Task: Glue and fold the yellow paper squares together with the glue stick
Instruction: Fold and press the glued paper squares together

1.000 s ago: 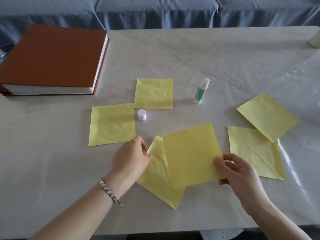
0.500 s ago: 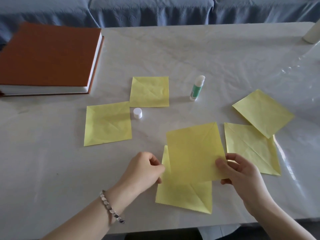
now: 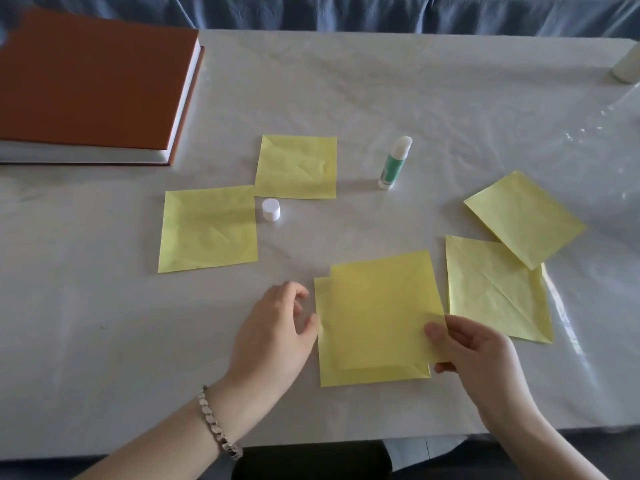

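Noting layout, left to right. Book point(image 3: 86, 88) sits far left on the surface point(image 3: 415, 81), not involved. Two yellow paper squares lie flat left of centre, the left square point(image 3: 207, 230) and the far square point(image 3: 296, 167). Their corners are just touching, and the white cap point(image 3: 270, 209) sits in the angle between them.

Left hand point(image 3: 273, 334): fingers loosely curled, holding nothing. Thumb tip at the left edge of the lower sheet point(image 3: 323, 341); contact uncertain. Lower sheet lies flat, near centre. Upper sheet point(image 3: 381, 306) overlaps it, offset far and right. Glue stick point(image 3: 394, 162) stands uncapped beyond.

Right hand point(image 3: 474, 355) pinches the upper sheet's near-right corner, thumb on top, fingers beneath. Further right are the creased square point(image 3: 495, 292) and the tilted square point(image 3: 523, 216), which overlaps its far corner.

Handling, judged: sheets thin, very light and limp. Likely to slide on the smooth covering and to crease easily. Best taken by a corner or edge with a light pinch, while the other hand presses the lower sheet flat for alignment. Keep fingers off any glued area.
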{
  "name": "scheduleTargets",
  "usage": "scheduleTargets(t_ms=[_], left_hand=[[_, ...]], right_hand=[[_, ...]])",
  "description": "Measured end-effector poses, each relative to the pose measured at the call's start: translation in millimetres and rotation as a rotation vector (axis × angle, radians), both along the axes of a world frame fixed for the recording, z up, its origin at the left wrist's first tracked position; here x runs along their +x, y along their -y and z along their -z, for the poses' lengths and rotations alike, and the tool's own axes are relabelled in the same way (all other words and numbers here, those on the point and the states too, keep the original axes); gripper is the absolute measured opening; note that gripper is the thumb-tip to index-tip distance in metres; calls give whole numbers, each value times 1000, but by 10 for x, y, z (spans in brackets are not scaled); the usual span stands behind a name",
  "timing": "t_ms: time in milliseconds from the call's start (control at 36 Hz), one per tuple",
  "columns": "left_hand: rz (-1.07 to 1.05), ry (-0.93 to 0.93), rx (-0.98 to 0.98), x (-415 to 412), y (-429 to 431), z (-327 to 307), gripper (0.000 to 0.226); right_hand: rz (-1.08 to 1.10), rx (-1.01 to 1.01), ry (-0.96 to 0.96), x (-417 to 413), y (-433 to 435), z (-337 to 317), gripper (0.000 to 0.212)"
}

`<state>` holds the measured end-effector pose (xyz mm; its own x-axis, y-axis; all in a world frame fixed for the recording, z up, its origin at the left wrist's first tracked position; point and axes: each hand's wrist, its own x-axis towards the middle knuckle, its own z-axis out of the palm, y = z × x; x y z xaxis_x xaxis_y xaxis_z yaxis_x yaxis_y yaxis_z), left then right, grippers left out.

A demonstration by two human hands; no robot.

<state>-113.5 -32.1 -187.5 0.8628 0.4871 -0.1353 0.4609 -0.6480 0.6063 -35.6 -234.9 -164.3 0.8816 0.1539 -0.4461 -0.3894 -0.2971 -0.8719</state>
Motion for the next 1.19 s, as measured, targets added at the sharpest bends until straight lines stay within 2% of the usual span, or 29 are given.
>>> scheduleTargets(t_ms=[111, 194, 278, 611, 1194], left_hand=[[144, 153, 191, -108, -88, 182, 28], [237, 114, 208, -169, -149, 221, 46], [299, 105, 200, -191, -177, 239, 50], [416, 76, 235, -224, -159, 299, 55], [452, 107, 320, -202, -111, 315, 53]], right_hand=[[-6, -3, 6, -30, 0, 17, 19], [-13, 0, 4, -64, -29, 30, 20], [-36, -1, -3, -106, -59, 42, 19], [-51, -23, -17, -167, -57, 84, 17], [-50, -9, -41, -173, -53, 105, 18]])
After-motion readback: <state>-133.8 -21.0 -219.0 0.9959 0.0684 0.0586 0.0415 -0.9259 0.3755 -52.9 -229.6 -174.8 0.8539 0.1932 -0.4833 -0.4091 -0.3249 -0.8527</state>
